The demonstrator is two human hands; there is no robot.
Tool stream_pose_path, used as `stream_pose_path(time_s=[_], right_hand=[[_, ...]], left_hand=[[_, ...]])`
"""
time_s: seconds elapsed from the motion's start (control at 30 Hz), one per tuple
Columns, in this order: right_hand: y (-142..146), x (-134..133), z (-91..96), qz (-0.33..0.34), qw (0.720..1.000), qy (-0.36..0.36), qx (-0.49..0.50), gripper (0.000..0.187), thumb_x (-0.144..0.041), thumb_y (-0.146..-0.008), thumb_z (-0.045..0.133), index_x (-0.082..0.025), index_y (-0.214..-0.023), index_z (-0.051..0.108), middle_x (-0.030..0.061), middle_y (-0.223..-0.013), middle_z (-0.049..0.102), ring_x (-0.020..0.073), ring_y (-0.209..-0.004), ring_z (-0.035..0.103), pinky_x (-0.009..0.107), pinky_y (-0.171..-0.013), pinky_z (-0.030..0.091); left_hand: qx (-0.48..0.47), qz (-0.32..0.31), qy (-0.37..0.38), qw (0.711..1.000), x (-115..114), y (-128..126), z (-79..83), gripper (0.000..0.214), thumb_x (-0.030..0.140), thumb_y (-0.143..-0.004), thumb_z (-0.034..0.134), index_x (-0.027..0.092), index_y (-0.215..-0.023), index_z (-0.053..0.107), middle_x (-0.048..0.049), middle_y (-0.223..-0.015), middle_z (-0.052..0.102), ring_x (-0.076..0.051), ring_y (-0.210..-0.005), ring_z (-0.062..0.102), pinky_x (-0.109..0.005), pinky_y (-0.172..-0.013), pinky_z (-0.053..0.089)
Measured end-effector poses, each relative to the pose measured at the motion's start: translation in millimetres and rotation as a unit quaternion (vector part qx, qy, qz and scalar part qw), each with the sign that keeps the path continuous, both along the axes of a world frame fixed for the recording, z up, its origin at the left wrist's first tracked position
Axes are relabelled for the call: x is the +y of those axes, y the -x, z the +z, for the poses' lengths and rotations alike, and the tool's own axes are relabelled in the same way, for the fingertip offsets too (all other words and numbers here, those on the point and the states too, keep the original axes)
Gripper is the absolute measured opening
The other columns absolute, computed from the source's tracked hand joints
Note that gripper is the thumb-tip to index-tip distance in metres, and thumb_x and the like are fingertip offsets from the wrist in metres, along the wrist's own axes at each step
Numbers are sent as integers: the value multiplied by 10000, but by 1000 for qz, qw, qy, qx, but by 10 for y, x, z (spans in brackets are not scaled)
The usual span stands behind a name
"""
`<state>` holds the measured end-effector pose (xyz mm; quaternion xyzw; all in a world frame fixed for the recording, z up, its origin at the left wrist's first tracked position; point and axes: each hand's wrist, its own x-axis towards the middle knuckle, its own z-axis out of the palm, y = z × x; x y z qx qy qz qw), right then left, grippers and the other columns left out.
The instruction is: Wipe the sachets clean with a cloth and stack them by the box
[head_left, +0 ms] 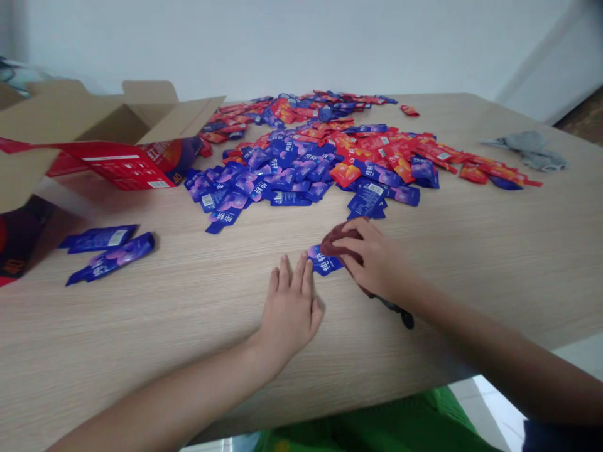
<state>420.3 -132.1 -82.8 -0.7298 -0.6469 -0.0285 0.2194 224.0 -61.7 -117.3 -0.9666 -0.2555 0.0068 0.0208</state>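
Head view: sachet (pixel 326 265) on table (pixel 198 326) apparently adjoining wall (pixel 301 47).

Sachet (pixel 323 263) glossy plastic; cloth (pixel 338 240) matt; table (pixel 141 326) wood-grained; box (pixel 122 164) cardboard.

Bare left hand (pixel 289 311), bare right hand (pixel 377 260), uncovered forearms (pixel 188 392), dark navy sleeve (pixel 556 435) on the right arm (pixel 499 364), bright green garment (pixel 377 428) at the lap, softly creased, small yellow mark (pixel 281 446) at left
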Motion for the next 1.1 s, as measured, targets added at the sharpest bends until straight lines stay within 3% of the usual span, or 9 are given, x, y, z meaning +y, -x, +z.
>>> stream_pose_path(time_s=[0.17,0.63,0.73,0.83,0.97,1.1], right_hand=[[120,-44,-181,11,1000,16,11,240,-142,-846,562,-228,-979,743,102,-1168,551,251,-1066,547,413,-878,515],[-323,-252,-294,-64,997,31,35,204,-170,-805,582,-264,-860,755,78,-1109,565,258,-1035,570,443,-868,521],[-511,-260,-231,-61,996,53,50,217,-167,-801,581,-276,-848,763,75,-1034,599,244,-956,601,431,-850,521],[-572,-206,-40,-60,994,62,59,219,-185,-806,588,-291,-872,768,67,-981,630,227,-855,621,412,-803,527],[-287,-36,192,-29,997,20,74,256,-200,-840,563,-300,-980,752,59,-1041,625,214,-924,613,376,-832,517],[141,149,119,24,999,13,33,261,-187,-866,533,-269,-1000,741,72,-1147,580,229,-1057,553,368,-832,505]], left_hand=[[13,-4,14,1000,13,-6,19,691,358,-898,400,43,-1504,298,-133,-1587,244,-459,-1411,258,-556,-1099,322],[6,-3,9,1000,-3,-2,36,662,325,-909,382,43,-1502,302,-134,-1580,272,-444,-1400,295,-548,-1083,343],[-2,-6,6,1000,1,1,26,652,342,-918,381,55,-1499,317,-133,-1579,279,-437,-1394,311,-546,-1077,346],[-4,-4,3,1000,1,2,17,643,347,-919,383,60,-1493,334,-129,-1577,286,-437,-1390,317,-542,-1076,346],[-5,-2,0,1000,-4,1,9,643,357,-923,374,55,-1490,341,-136,-1574,291,-445,-1396,302,-551,-1080,340],[-5,-3,4,1000,-1,-4,22,641,359,-926,365,40,-1482,352,-152,-1561,312,-461,-1400,281,-564,-1082,333]])
